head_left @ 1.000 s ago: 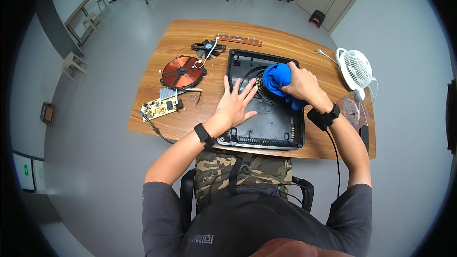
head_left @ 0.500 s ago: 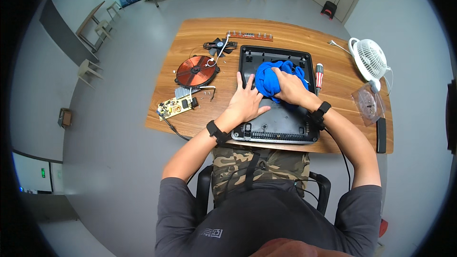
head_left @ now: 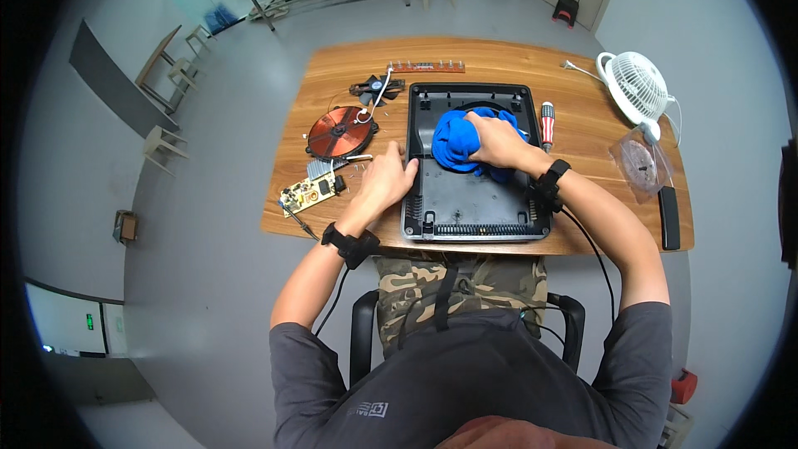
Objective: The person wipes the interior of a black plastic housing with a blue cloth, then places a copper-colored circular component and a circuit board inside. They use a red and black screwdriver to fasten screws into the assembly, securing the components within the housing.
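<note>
A black plastic cooker housing (head_left: pixel 465 199) lies open-side up on the wooden table (head_left: pixel 582 129) in front of me. My right hand (head_left: pixel 495 140) presses a crumpled blue cloth (head_left: pixel 453 140) against the housing's inner floor near its far half. My left hand (head_left: pixel 386 179) rests on the housing's left edge, fingers spread, bracing it. Both wrists wear black bands.
Left of the housing lie a copper coil disc (head_left: pixel 339 130), a green circuit board (head_left: pixel 310 193), a small black fan (head_left: pixel 371 88) and a narrow strip board (head_left: pixel 424 67). A red-handled screwdriver (head_left: pixel 547 123) lies to the right, with a white desk fan (head_left: pixel 636 87), a plastic bag (head_left: pixel 638 165) and a black remote (head_left: pixel 668 217).
My left hand slid from the housing's inner floor out to its left edge. My right hand moved the blue cloth slightly toward the left inside the housing.
</note>
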Action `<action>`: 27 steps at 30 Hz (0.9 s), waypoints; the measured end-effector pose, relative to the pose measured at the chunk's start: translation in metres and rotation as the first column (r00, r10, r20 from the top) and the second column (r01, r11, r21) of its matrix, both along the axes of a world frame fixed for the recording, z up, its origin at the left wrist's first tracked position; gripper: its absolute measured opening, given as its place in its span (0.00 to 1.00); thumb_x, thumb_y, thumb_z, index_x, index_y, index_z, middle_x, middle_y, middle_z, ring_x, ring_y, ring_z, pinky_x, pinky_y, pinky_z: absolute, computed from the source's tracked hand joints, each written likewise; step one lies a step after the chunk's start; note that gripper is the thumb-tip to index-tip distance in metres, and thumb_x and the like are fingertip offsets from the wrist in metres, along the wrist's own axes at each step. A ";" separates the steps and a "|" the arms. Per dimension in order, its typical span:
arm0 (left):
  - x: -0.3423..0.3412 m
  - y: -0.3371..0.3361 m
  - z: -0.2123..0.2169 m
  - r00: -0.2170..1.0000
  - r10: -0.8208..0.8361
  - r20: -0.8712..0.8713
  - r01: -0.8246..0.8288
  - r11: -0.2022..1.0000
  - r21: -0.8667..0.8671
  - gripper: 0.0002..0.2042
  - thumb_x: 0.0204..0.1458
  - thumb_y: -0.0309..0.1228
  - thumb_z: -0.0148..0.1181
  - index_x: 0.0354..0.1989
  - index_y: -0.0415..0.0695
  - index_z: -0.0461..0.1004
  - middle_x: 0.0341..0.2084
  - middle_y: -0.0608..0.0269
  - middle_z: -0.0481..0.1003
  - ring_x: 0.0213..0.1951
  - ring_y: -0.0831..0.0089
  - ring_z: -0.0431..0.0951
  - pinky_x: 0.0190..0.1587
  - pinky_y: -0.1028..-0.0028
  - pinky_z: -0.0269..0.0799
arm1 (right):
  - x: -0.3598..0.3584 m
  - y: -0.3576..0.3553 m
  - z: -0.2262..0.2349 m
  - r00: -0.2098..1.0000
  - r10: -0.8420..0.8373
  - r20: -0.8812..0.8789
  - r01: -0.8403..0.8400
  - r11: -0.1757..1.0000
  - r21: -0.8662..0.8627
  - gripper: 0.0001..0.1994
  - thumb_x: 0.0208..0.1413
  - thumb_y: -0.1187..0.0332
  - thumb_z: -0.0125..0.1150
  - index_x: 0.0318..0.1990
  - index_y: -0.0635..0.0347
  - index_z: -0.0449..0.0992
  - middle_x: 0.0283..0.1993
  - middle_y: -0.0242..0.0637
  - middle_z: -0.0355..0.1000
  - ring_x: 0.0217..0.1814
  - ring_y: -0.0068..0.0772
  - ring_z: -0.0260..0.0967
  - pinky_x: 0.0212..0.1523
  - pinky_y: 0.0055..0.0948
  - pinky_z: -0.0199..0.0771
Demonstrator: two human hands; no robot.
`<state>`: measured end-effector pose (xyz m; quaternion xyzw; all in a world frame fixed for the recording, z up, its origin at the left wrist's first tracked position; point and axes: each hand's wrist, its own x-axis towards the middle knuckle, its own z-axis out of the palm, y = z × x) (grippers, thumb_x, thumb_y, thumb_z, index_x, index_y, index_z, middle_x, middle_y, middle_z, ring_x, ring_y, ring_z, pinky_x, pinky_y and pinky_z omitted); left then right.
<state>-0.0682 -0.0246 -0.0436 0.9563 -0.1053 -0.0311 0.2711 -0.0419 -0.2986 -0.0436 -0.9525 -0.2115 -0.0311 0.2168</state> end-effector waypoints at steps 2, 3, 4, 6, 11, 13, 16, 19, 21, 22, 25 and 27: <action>0.004 0.003 -0.014 0.998 -0.031 -0.050 0.034 0.998 0.057 0.20 0.63 0.39 0.55 0.52 0.33 0.70 0.37 0.32 0.80 0.43 0.35 0.80 0.51 0.46 0.74 | 0.003 0.007 0.023 0.995 -0.042 -0.094 0.049 0.996 0.079 0.33 0.46 0.65 0.76 0.59 0.61 0.68 0.49 0.59 0.77 0.55 0.63 0.74 0.55 0.50 0.76; 0.001 0.000 -0.016 0.998 -0.027 -0.059 0.030 0.998 0.063 0.19 0.63 0.39 0.54 0.51 0.32 0.70 0.37 0.31 0.80 0.44 0.34 0.79 0.51 0.45 0.74 | 0.004 0.007 0.028 0.996 -0.044 -0.080 0.056 0.987 0.151 0.33 0.46 0.64 0.76 0.60 0.60 0.68 0.50 0.59 0.77 0.55 0.63 0.74 0.55 0.50 0.76; 0.000 -0.003 -0.017 0.997 -0.022 -0.067 0.026 0.997 0.068 0.19 0.64 0.38 0.53 0.51 0.32 0.70 0.37 0.30 0.79 0.44 0.34 0.79 0.51 0.44 0.73 | 0.006 0.008 0.033 0.997 -0.047 -0.067 0.061 0.973 0.223 0.34 0.46 0.63 0.76 0.60 0.60 0.68 0.51 0.59 0.77 0.56 0.64 0.74 0.56 0.50 0.76; 0.002 -0.005 -0.016 0.998 -0.018 -0.068 0.021 0.999 0.049 0.19 0.64 0.38 0.52 0.51 0.30 0.70 0.38 0.29 0.79 0.44 0.33 0.79 0.51 0.43 0.73 | 0.013 0.017 0.042 0.996 0.011 0.093 -0.027 0.984 0.176 0.37 0.46 0.61 0.77 0.64 0.59 0.66 0.55 0.58 0.74 0.57 0.63 0.73 0.57 0.50 0.75; 0.004 -0.003 -0.017 0.990 -0.067 -0.128 0.079 0.993 0.089 0.20 0.65 0.38 0.48 0.47 0.28 0.71 0.38 0.26 0.77 0.45 0.32 0.78 0.51 0.43 0.72 | 0.016 0.056 0.033 0.982 0.178 0.064 -0.168 0.976 -0.135 0.47 0.46 0.54 0.78 0.72 0.55 0.58 0.60 0.52 0.70 0.66 0.60 0.65 0.67 0.61 0.63; 0.002 -0.005 -0.017 0.990 -0.081 -0.111 0.088 0.994 0.058 0.20 0.66 0.38 0.47 0.45 0.27 0.71 0.38 0.26 0.77 0.45 0.32 0.78 0.51 0.44 0.72 | 0.019 0.065 0.019 0.973 0.229 0.029 -0.222 0.962 -0.157 0.45 0.47 0.58 0.76 0.71 0.55 0.57 0.59 0.50 0.70 0.68 0.57 0.64 0.70 0.71 0.54; 0.000 -0.005 -0.019 0.991 -0.097 -0.088 0.101 0.994 0.041 0.19 0.65 0.36 0.46 0.42 0.26 0.72 0.36 0.27 0.77 0.42 0.32 0.78 0.49 0.43 0.72 | 0.029 0.068 0.010 0.967 0.254 -0.014 -0.253 0.954 -0.163 0.40 0.47 0.65 0.74 0.68 0.54 0.60 0.58 0.49 0.71 0.67 0.54 0.65 0.71 0.69 0.52; -0.002 -0.004 -0.024 0.994 -0.102 -0.030 0.104 0.993 0.059 0.18 0.64 0.34 0.46 0.38 0.26 0.73 0.32 0.29 0.78 0.39 0.33 0.79 0.47 0.44 0.73 | 0.029 0.072 -0.002 0.954 0.293 0.066 -0.287 0.954 -0.085 0.32 0.46 0.74 0.68 0.61 0.61 0.64 0.49 0.52 0.75 0.60 0.57 0.70 0.74 0.61 0.52; 0.000 -0.004 -0.022 0.993 -0.098 -0.070 0.103 0.992 0.073 0.19 0.64 0.35 0.46 0.36 0.26 0.73 0.34 0.26 0.77 0.41 0.33 0.79 0.48 0.43 0.72 | 0.031 0.075 -0.006 0.943 0.311 0.116 -0.306 0.950 -0.055 0.29 0.44 0.77 0.65 0.58 0.66 0.66 0.44 0.56 0.76 0.57 0.61 0.71 0.75 0.53 0.54; 0.000 -0.005 -0.019 0.991 -0.100 -0.089 0.107 0.991 0.080 0.20 0.65 0.36 0.47 0.35 0.26 0.73 0.35 0.25 0.77 0.42 0.33 0.78 0.49 0.43 0.71 | 0.033 0.075 -0.006 0.946 0.312 0.082 -0.308 0.949 -0.061 0.29 0.44 0.76 0.65 0.57 0.67 0.66 0.43 0.57 0.76 0.57 0.61 0.71 0.75 0.52 0.54; -0.001 -0.006 -0.014 0.987 -0.105 -0.120 0.117 0.988 0.096 0.20 0.65 0.36 0.47 0.35 0.26 0.74 0.36 0.26 0.77 0.42 0.33 0.79 0.48 0.43 0.72 | 0.038 0.075 -0.002 0.943 0.331 0.012 -0.331 0.943 -0.026 0.27 0.42 0.77 0.66 0.54 0.66 0.68 0.43 0.58 0.77 0.57 0.63 0.71 0.73 0.50 0.58; 0.000 -0.006 -0.016 0.990 -0.092 -0.106 0.103 0.989 0.110 0.20 0.64 0.36 0.47 0.34 0.27 0.75 0.35 0.27 0.78 0.42 0.34 0.79 0.48 0.44 0.73 | 0.036 0.076 -0.005 0.934 0.342 0.107 -0.343 0.939 -0.005 0.27 0.41 0.77 0.66 0.53 0.65 0.68 0.43 0.57 0.77 0.56 0.63 0.72 0.70 0.50 0.61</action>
